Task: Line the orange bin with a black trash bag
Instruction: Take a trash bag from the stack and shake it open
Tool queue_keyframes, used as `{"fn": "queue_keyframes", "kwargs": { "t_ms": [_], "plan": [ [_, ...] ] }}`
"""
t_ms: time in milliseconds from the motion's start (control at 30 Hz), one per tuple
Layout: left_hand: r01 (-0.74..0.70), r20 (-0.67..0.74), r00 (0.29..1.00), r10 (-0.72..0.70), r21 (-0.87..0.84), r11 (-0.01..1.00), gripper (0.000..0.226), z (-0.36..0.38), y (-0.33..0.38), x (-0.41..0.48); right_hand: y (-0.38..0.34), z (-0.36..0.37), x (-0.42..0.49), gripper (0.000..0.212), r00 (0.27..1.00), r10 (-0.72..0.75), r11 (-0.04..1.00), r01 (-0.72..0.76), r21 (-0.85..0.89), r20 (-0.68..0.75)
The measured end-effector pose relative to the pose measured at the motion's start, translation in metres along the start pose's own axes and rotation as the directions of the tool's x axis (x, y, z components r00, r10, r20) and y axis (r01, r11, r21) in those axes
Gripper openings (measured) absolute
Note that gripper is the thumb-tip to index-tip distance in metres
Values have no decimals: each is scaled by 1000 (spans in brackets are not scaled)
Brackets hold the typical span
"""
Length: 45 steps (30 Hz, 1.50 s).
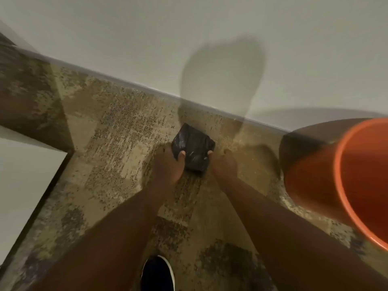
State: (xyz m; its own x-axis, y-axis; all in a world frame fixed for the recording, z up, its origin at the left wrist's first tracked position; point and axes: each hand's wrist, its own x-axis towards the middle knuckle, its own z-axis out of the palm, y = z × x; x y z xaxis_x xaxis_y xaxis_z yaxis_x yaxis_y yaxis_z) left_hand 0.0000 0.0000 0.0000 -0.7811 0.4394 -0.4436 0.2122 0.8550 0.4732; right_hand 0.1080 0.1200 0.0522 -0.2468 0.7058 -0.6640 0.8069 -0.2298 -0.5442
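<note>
Both hands hold a folded black trash bag [192, 151] out in front of the person, to the left of the orange bin [344, 181] and apart from it. The left hand [168, 166] grips the bag's left edge, its thumb pressed on the upper face; the right hand [223, 164] grips the right edge, also with a thumb tip showing on top. The bag is a compact, roughly square packet (glossy, with pale glints on the plastic), and it seems to be still fully folded, though motion blur softens its outline. The bin stands on the patterned carpet [117, 131] with its open mouth towards the camera, partly cut off by the frame's right edge; nothing black shows inside it. Beyond the bin and the bag, a pale wall [147, 38] meets the carpet along a light baseboard. Down and to the left of the bin, below the forearms, the toe of a dark shoe [157, 274] with a white sole rim rests on the carpet.
</note>
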Motion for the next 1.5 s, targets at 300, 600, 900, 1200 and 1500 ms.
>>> {"fn": "queue_keyframes", "kwargs": {
  "t_ms": [300,600,900,1200,1500],
  "plan": [
    [45,-109,994,-30,142,989,48,35,6,58,10,55,70,77,985,165,982,-159,101,-53],
    [155,-149,977,-155,-11,988,34,39,1,67,15,63,79,39,990,78,985,-59,163,-114],
    [221,-4,966,-259,-509,832,22,13,19,38,10,38,44,11,990,106,890,-51,454,-97],
    [242,51,960,-276,-649,722,33,-52,59,-16,-36,-18,-29,40,998,66,821,-40,569,-25],
    [457,439,888,-137,-816,352,52,-178,134,-89,-112,-100,-130,38,997,-24,842,-18,539,70]
  ]
}}
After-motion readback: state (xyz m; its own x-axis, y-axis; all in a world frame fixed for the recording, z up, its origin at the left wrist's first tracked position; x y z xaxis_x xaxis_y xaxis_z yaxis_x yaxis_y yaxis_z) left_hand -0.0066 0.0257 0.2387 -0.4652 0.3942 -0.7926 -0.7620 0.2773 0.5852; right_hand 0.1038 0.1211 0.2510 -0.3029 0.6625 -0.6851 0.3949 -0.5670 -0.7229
